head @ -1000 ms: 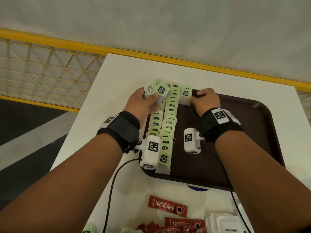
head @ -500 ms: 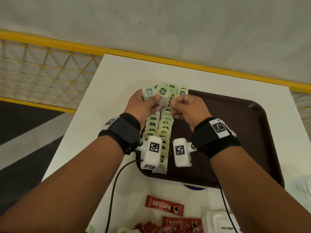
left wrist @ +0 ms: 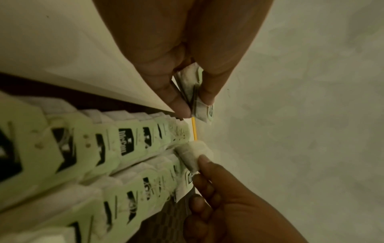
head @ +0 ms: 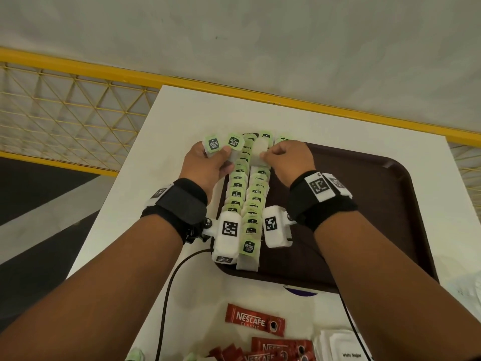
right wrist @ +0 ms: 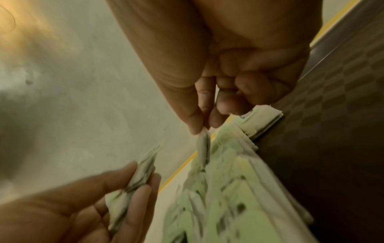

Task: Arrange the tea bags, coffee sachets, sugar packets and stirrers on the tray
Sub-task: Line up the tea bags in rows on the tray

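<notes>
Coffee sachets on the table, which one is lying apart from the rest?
The red Nescafe sachet nearest the tray; it lies alone, the others are bunched together.

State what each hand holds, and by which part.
The left hand grips a few tea bags by their lower bodies, green tags sticking up. The right hand pinches one tea bag by its edge, over the tray's rows.

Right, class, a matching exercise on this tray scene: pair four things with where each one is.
1 left hand
2 right hand
3 Nescafe sachets
4 rows of tea bags

a on the brown tray
b on the white table, nearer than the tray
c holds several tea bags
d pinches one tea bag

Pairs: 1c, 2d, 3b, 4a
</notes>
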`<action>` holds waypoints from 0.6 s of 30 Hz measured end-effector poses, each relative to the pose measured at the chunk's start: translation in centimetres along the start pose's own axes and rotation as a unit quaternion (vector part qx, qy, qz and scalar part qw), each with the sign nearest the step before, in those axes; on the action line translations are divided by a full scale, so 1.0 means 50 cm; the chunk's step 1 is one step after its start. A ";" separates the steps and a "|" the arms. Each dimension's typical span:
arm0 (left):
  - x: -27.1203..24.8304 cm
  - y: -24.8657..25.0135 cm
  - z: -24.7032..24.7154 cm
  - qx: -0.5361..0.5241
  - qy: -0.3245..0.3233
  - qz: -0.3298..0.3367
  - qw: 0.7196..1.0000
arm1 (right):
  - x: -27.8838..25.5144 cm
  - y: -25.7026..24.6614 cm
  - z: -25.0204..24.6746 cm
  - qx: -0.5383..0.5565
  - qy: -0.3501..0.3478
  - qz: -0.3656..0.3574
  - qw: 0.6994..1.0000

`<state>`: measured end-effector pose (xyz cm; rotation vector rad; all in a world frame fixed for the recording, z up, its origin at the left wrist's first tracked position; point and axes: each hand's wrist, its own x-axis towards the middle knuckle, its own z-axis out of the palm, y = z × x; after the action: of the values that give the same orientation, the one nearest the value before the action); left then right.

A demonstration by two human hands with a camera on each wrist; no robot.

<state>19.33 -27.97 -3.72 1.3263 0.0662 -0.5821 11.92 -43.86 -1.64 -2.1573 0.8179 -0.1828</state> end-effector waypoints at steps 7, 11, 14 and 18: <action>0.001 0.012 -0.009 -0.021 -0.004 -0.005 1.000 | 0.015 0.031 -0.063 -0.054 0.077 0.075 0.993; -0.007 0.004 -0.004 -0.017 -0.014 -0.013 1.000 | 0.018 0.034 -0.046 -0.130 0.038 0.074 0.988; -0.012 0.003 -0.002 -0.009 -0.016 -0.013 1.000 | 0.024 0.038 -0.029 -0.123 0.029 0.063 0.990; -0.011 0.009 -0.008 -0.009 -0.016 -0.009 1.000 | 0.025 0.045 -0.016 -0.087 0.027 0.060 0.994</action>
<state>19.16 -27.32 -3.22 1.3004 0.0572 -0.6153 11.47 -46.19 -2.92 -2.2644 1.0234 -0.1115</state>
